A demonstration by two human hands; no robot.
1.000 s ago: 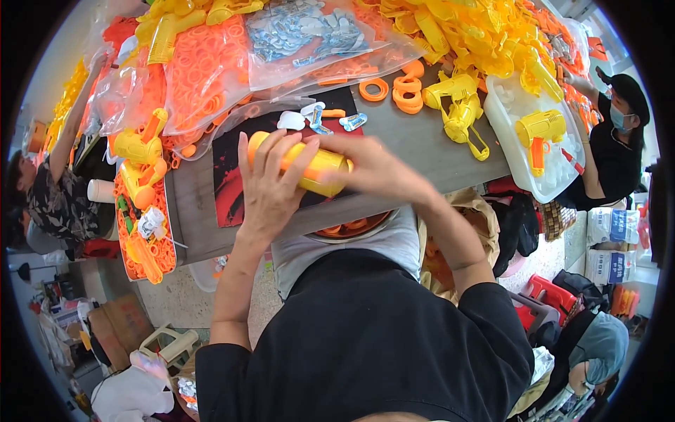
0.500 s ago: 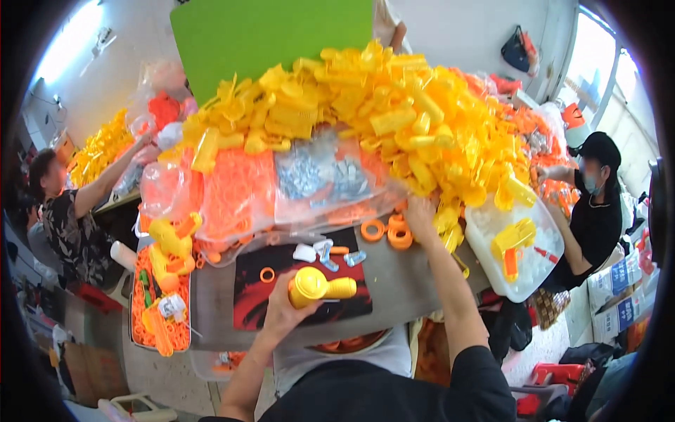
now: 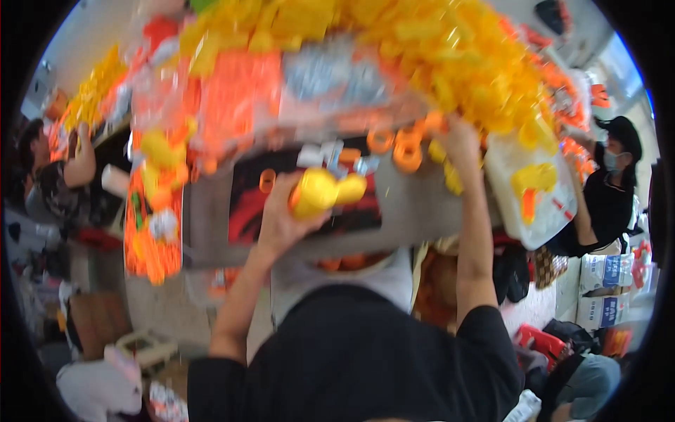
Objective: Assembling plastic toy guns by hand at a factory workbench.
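My left hand (image 3: 285, 214) is closed around a yellow plastic toy part (image 3: 315, 193), a rounded body with a short barrel pointing right, held above a dark red-and-black mat (image 3: 242, 183). My right hand (image 3: 460, 141) reaches to the near edge of the yellow heap, beside several thick orange rings (image 3: 408, 155). Motion smears its fingers, and an orange piece (image 3: 434, 122) shows at their left side; whether they grip it is unclear. On the mat lie a single orange ring (image 3: 267, 181) and small white and clear blue parts (image 3: 323, 155).
A large heap of yellow plastic parts (image 3: 450, 63) covers the far side, with bags of orange pieces (image 3: 235, 98) and silvery-blue parts (image 3: 330, 77). An orange-filled bin (image 3: 155, 257) stands left, a white tray (image 3: 524, 211) right. People sit at both sides.
The view has tilted downward, so the table appears higher. My right hand has shifted slightly right relative to the orange rings. My left hand still holds the yellow part.
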